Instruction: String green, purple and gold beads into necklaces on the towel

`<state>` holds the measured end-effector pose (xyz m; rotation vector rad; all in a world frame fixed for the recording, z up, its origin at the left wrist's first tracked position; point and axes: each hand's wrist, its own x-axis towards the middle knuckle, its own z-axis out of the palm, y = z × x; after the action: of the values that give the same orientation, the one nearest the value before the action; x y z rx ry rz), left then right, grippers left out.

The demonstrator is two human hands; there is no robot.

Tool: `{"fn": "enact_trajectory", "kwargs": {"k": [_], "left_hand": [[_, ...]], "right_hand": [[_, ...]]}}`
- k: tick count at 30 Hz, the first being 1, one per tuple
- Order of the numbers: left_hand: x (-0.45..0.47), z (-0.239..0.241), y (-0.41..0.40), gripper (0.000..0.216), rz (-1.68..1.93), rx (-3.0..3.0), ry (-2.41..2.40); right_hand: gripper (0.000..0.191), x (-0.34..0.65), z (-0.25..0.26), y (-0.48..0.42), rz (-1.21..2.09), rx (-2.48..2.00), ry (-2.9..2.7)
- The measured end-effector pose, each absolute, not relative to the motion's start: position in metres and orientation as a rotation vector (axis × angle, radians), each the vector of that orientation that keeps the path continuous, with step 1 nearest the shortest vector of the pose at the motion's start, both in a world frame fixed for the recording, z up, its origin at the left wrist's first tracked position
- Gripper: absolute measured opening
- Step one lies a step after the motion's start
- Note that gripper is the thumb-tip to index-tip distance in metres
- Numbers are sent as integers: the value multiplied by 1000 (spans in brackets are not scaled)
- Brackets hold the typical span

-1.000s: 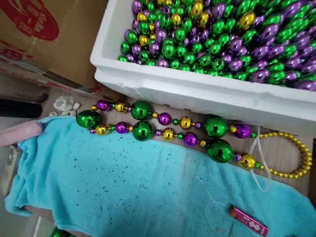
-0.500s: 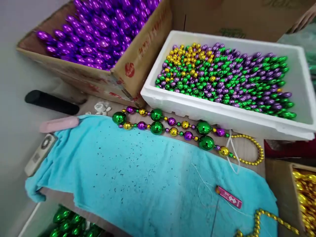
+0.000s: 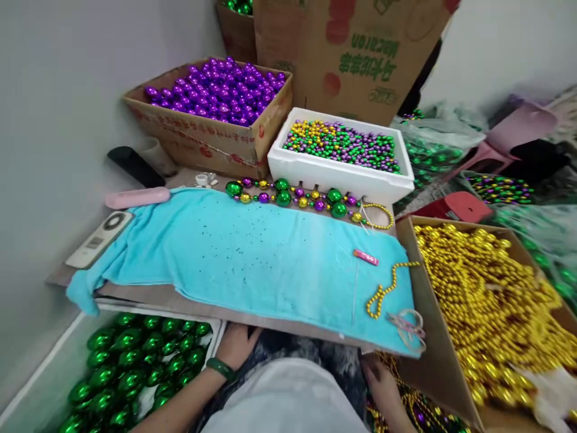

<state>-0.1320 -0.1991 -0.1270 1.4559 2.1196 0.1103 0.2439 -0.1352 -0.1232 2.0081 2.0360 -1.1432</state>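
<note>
My left hand (image 3: 238, 345), with a green bangle (image 3: 220, 368) on the wrist, lies at the rim of a white foam box of large green beads (image 3: 153, 343), just under the table edge. Its thumb is spread from the fingers, partly hidden, and nothing shows in it. My right hand (image 3: 381, 382) is low beside my lap, next to a heap of mixed bead strands (image 3: 415, 406); its fingertips are partly hidden and I cannot tell if they hold anything. A strung necklace (image 3: 283, 197) of green, purple and gold beads lies along the turquoise towel's (image 3: 270, 258) far edge.
On the towel are a pink-wrapped blade (image 3: 365, 257), a needle (image 3: 355, 288), a gold bead chain (image 3: 393, 282) and scissors (image 3: 408, 328). Around stand a carton of purple beads (image 3: 202, 144), a foam box of small beads (image 3: 333, 171), and a carton of gold chains (image 3: 451, 337). A portable fan (image 3: 99, 239) lies left.
The view has pulled back and tilted, so things look smaller and farther. My two hands, the scissors and my lap have come into view. The necklace lies in the same place.
</note>
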Motion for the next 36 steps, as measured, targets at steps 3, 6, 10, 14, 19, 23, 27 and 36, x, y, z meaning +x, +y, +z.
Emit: {"fn": "enact_trajectory", "kwargs": {"k": [3, 6, 10, 14, 19, 23, 27, 36], "left_hand": [[-117, -119, -210, 49, 12, 1645, 2109], [-107, -108, -205, 28, -113, 1710, 2045], [-120, -85, -203, 17, -227, 1746, 1796], [-155, -52, -217, 9, -364, 1728, 1425], [-167, -36, -237, 9, -415, 1704, 1429], [-153, -47, -253, 8, -352, 1649, 1392], [-149, -59, -261, 14, -279, 1545, 1314], [-144, -56, -219, 30, 492, 1771, 1685]], "right_hand": [[15, 237, -125, -158, -1009, 2017, 2079], [12, 233, -113, -167, -1027, 1971, 2027], [10, 260, -75, -183, -1350, 1664, 2002], [11, 279, -38, -187, -1361, 1610, 2004], [16, 234, -15, -159, -1483, 1449, 2215], [19, 198, -7, -118, -1248, 1759, 2401], [19, 187, -10, -58, -682, 2099, 2388], [21, 193, -35, 36, -564, 2353, 2254]]}}
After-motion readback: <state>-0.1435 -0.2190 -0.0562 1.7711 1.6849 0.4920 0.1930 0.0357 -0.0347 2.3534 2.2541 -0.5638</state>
